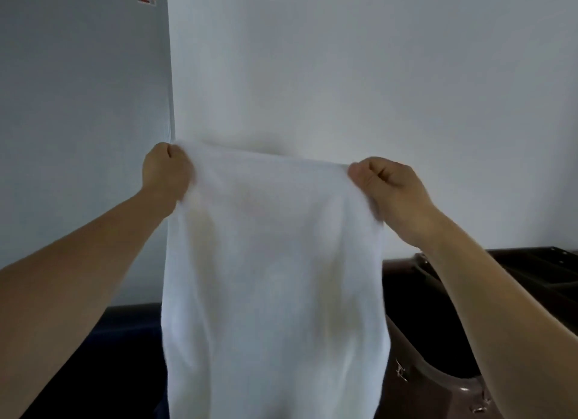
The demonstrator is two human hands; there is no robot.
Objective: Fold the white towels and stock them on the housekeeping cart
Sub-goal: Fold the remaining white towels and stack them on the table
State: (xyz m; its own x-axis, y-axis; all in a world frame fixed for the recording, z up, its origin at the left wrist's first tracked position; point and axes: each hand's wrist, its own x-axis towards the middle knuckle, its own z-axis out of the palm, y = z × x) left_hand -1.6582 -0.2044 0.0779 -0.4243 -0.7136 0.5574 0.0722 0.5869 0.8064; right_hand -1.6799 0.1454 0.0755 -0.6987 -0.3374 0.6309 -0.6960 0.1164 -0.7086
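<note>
A white towel [272,277] hangs spread out in front of me, from chest height down past the bottom of the view. My left hand [165,171] grips its upper left corner with curled fingers. My right hand [391,187] grips the upper right corner the same way. The top edge is stretched nearly taut between the two hands. The towel hides whatever lies straight below it.
A dark brown housekeeping cart [444,331] stands at the lower right, its top tray [531,268] by the wall. A dark blue surface [125,340] lies at the lower left. A pale wall [344,74] with a corner edge rises close ahead.
</note>
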